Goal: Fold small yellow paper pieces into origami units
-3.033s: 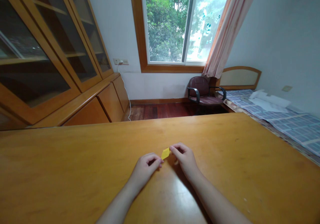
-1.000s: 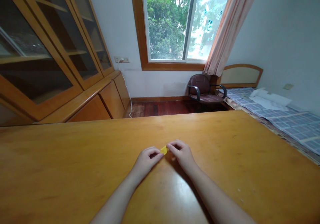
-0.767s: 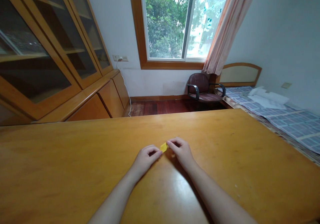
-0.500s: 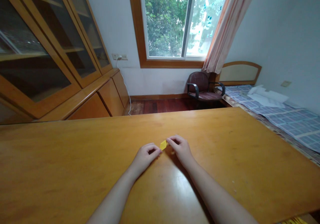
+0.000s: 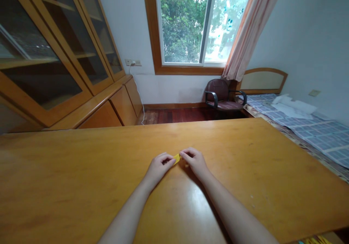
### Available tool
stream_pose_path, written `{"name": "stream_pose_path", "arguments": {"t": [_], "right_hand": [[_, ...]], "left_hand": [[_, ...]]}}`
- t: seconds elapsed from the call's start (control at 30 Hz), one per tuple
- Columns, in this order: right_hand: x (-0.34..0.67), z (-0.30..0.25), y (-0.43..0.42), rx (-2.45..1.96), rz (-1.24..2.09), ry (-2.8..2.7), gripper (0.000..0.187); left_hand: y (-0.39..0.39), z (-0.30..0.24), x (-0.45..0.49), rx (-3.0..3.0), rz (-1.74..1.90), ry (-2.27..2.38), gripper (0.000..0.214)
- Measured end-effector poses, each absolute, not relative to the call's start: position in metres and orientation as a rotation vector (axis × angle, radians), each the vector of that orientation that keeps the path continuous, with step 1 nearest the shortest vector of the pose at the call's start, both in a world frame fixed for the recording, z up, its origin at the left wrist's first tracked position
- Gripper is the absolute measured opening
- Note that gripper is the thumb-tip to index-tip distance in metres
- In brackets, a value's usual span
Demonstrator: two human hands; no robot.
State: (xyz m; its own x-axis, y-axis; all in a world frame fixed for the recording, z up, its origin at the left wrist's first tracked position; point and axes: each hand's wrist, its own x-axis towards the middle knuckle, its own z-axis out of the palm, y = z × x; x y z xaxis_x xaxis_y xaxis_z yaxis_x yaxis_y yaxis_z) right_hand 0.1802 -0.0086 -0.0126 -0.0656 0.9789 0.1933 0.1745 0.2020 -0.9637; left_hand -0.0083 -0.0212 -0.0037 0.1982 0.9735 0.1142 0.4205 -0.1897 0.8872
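Between my two hands is a small, flat yellow piece [image 5: 177,158], thin like folded paper; its exact kind does not show. My left hand [image 5: 161,166] pinches its lower left end between thumb and fingers. At its upper right end, the closed fingertips of my right hand [image 5: 194,159] grip it too. Both hands are low over the wooden table [image 5: 81,171], near its middle. My fingers cover parts of the yellow piece.
A glass-fronted cabinet [image 5: 109,77] stands at the left. Past the table's far edge are a brown armchair [image 5: 219,91] and a bed [image 5: 313,127] with a checked cover. Some yellow things [image 5: 316,240] show at the bottom right corner.
The yellow piece looks narrower and more tilted, with less of it showing between my fingers. My hands have come slightly closer together. The whole view has shifted a little.
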Motion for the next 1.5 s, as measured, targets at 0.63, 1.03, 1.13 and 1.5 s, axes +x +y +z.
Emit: {"name": "stream_pose_path", "arguments": {"t": [0.63,1.03,1.13,1.5], "right_hand": [[0.177,-0.013,-0.011,-1.151,0.915,-1.657,0.028],[0.181,-0.014,-0.007,-1.195,1.074,-1.487,0.029],[0.181,-0.012,-0.007,-1.207,1.115,-1.446,0.03],[0.181,-0.012,-0.003,-1.193,1.221,-1.37,0.03]], "left_hand": [[-0.022,0.003,-0.009,1.558,1.023,1.335,0.036],[-0.01,0.006,-0.002,1.362,0.856,1.183,0.032],[-0.003,0.005,-0.002,1.332,0.801,1.183,0.032],[0.011,-0.005,-0.001,1.389,0.855,1.13,0.03]]}}
